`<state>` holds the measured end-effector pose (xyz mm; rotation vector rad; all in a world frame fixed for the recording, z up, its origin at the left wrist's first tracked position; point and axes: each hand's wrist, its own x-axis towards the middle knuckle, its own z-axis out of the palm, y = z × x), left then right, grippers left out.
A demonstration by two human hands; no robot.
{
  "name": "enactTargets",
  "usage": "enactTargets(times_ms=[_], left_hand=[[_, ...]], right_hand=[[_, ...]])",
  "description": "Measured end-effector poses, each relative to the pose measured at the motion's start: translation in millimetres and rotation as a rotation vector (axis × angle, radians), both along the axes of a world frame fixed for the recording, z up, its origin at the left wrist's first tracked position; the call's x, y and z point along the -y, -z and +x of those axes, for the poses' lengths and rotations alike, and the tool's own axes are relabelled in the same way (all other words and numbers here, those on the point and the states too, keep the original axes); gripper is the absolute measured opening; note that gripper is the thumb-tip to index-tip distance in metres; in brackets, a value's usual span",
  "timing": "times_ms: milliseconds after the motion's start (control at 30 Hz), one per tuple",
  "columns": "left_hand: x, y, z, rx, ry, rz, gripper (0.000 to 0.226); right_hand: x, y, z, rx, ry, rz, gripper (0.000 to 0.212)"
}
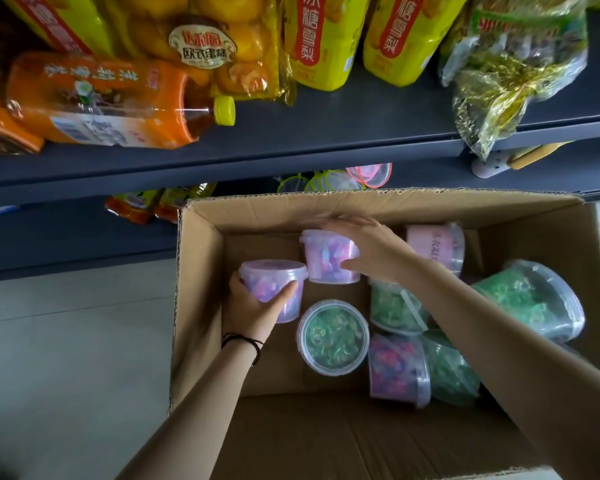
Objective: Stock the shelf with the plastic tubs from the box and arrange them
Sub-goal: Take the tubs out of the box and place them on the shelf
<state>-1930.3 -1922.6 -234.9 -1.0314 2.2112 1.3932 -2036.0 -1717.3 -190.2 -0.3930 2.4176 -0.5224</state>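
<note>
Head view: your left grip (253, 306) curls round an upright purple tub (274, 275). Your right grip (368, 251) spans the neighbour tub (326, 261) just behind it, but blur hides whether it is closed. The shelf (291, 133) lies ahead.

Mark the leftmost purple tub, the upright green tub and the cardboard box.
leftmost purple tub (273, 270): head view, on its lid.
upright green tub (332, 337): head view, centre of its lid.
cardboard box (201, 278): head view, left inner wall.

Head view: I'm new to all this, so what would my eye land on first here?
The open cardboard box at the centre, holding clear tubs of purple and green bits. The left-hand grip holds a purple tub and the right-hand grip wraps a second purple tub beside it. Above, an orange bottle lies on its side on the dark shelf.
</note>
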Motion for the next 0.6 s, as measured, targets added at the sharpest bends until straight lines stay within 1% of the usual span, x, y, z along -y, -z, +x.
enactTargets(times_ms=[67,133,167,200,233,267,300,400,467,533,600], left_hand=[[1.0,0.4,-0.3,0.008,0.032,0.017,0.112],[0.7,0.3,-2.1,0.015,0.035,0.045,0.106],[0.6,0.2,-3.2,0.014,0.037,0.051,0.102],[0.6,0.1,-4.0,0.000,0.038,0.052,0.097],[0.9,0.6,-4.4,-0.028,0.040,0.054,0.091],[1.5,0.1,-5.1,-0.065,0.041,0.060,0.087],[2.1,-1.9,-6.6,-0.099,0.042,0.064,0.084],[4.1,-14.4,-11.7,-0.202,0.065,0.094,0.081],[4.6,-28.3,-13.4,-0.268,0.065,0.104,0.079],[3.4,-48.9,-14.8,-0.339,0.067,0.080,0.070],[-0.2,-75.6,-16.8,-0.433,0.069,0.075,0.061]], right_hand=[[6.5,2.0,16.9,-0.048,0.264,-0.111,0.079],[19.8,3.2,38.4,-0.066,0.627,-0.193,0.088],[27.8,5.2,45.6,-0.023,0.807,-0.214,0.096],[37.2,7.7,48.7,0.060,0.962,-0.217,0.105],[45.7,11.6,48.8,0.153,1.085,-0.200,0.112],[52.6,16.4,47.0,0.219,1.159,-0.180,0.115],[57.0,20.5,44.5,0.241,1.184,-0.158,0.115],[58.7,23.5,38.3,0.188,1.163,-0.086,0.106],[56.4,16.0,41.6,0.167,1.160,-0.079,0.100],[52.9,-0.5,49.8,0.132,1.161,-0.124,0.099],[48.0,-25.8,57.2,0.073,1.157,-0.215,0.100]])
